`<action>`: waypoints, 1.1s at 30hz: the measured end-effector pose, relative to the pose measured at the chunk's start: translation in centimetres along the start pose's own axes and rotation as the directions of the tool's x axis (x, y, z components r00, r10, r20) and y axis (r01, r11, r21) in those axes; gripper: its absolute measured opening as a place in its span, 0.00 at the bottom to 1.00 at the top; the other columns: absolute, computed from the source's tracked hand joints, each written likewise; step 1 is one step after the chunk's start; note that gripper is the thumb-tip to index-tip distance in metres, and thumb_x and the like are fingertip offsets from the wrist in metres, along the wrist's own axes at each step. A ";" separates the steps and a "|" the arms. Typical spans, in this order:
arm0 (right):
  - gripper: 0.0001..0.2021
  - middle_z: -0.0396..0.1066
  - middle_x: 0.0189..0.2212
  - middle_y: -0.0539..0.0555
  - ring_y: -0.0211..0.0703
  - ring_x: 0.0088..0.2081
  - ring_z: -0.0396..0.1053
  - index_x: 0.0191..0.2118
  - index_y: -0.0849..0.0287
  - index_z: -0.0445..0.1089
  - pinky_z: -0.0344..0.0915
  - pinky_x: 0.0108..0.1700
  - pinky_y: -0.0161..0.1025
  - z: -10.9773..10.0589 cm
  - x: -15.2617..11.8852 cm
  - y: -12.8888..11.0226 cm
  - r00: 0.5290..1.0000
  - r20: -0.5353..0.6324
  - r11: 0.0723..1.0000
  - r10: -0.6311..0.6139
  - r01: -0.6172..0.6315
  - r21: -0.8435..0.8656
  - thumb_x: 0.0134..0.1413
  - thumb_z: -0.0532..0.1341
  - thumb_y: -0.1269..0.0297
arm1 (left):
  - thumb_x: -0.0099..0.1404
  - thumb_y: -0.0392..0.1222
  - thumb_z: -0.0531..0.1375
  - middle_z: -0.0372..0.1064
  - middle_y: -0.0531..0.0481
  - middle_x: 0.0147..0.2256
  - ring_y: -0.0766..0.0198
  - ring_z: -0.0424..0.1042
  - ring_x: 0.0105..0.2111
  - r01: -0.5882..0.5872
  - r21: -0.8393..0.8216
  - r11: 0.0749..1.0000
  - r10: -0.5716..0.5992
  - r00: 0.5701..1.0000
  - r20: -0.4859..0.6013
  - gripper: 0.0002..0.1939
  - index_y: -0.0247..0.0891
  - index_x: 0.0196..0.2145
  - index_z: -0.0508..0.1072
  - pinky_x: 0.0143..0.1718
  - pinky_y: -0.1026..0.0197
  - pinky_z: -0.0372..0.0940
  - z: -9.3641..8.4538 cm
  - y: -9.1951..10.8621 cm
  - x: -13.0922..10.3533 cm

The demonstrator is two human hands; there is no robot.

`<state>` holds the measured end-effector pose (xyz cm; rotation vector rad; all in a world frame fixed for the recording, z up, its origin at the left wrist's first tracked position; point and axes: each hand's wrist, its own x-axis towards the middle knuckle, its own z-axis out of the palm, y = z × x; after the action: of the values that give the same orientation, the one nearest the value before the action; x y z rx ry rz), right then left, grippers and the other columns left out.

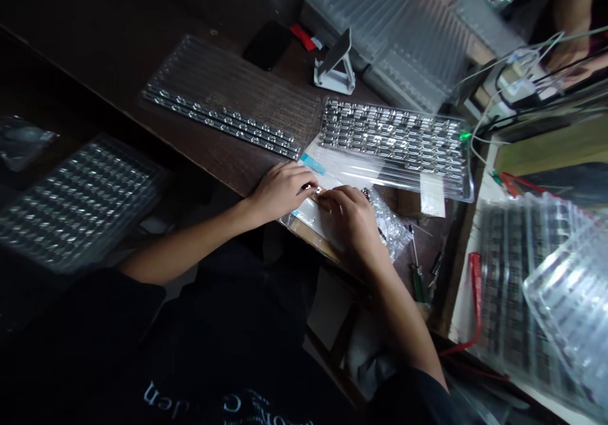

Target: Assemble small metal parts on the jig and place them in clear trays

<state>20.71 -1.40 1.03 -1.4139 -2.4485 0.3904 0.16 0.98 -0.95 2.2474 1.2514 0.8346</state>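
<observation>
Head | left hand point(285, 187), right hand point(354, 215): pinching small part point(319, 191) | tray point(387, 175) mostly filled: metallic pieces point(392, 135)

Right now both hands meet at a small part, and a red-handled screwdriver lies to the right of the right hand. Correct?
Wrong handle colour: in the head view the screwdriver has a green handle. It does lie to the right of the right hand, which meets the left hand at the small part.
</observation>
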 end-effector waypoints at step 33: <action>0.10 0.78 0.38 0.60 0.48 0.38 0.74 0.40 0.61 0.77 0.66 0.41 0.41 -1.7 -0.9 2.5 0.943 -0.210 0.961 0.257 -0.227 0.160 0.63 0.57 0.68 | 0.63 0.37 0.68 0.77 0.50 0.34 0.56 0.73 0.40 -0.054 -0.050 0.997 0.052 0.998 -0.031 0.03 0.38 0.34 0.76 0.43 0.56 0.66 2.9 2.1 1.4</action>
<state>23.80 -0.80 1.56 -1.6095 -2.0342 0.4104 3.97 0.91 -1.40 2.2443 1.1749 0.9120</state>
